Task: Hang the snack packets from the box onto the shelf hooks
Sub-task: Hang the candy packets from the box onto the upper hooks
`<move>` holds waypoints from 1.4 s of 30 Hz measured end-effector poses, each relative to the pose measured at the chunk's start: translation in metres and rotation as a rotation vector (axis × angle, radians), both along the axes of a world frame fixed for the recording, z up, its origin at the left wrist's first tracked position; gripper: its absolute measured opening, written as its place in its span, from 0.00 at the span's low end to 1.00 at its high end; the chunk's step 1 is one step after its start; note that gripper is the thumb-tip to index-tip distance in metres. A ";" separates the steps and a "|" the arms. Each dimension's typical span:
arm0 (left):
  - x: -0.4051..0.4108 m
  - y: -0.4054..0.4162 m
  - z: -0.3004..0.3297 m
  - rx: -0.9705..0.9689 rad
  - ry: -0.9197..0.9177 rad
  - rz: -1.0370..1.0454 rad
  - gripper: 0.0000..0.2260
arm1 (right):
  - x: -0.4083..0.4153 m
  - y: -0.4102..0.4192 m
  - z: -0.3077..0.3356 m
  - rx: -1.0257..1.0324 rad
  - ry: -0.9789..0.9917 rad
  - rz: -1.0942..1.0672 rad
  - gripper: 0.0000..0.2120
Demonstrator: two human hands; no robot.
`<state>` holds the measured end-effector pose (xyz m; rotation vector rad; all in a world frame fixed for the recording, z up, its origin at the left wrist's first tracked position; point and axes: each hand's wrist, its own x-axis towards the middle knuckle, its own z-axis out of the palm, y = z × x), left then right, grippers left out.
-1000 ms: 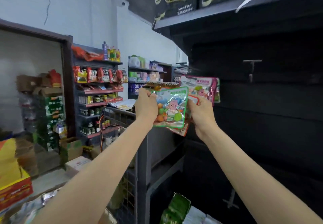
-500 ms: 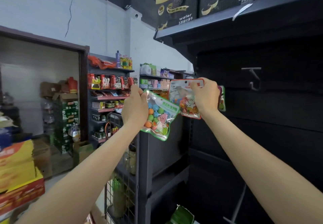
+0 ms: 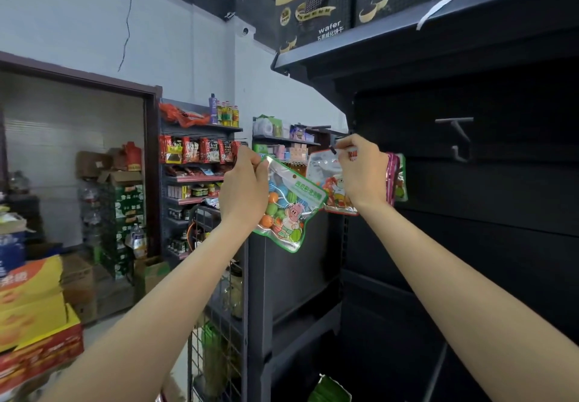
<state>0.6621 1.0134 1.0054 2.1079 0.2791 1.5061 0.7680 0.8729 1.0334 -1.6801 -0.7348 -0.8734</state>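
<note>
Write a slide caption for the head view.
Left hand holds a green-edged candy packet; right hand lifts a red-edged packet toward a hook.

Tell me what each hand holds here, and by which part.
Left hand pinches the green-edged packet at its top left corner. Right hand grips the red-edged packet by its top edge.

Green-edged packet point(image 3: 289, 204) shows a pink pig; shelf point(image 3: 470, 245) black.
</note>
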 end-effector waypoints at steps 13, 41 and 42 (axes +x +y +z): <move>-0.002 -0.006 -0.007 -0.154 -0.039 -0.105 0.05 | 0.024 -0.023 -0.026 -0.612 -0.149 -0.503 0.31; 0.005 -0.038 -0.003 -0.556 -0.154 -0.408 0.06 | -0.033 -0.034 -0.042 -0.100 0.289 0.620 0.40; 0.002 -0.038 -0.004 -0.473 -0.136 -0.452 0.09 | -0.034 -0.033 -0.042 -0.075 0.247 0.609 0.40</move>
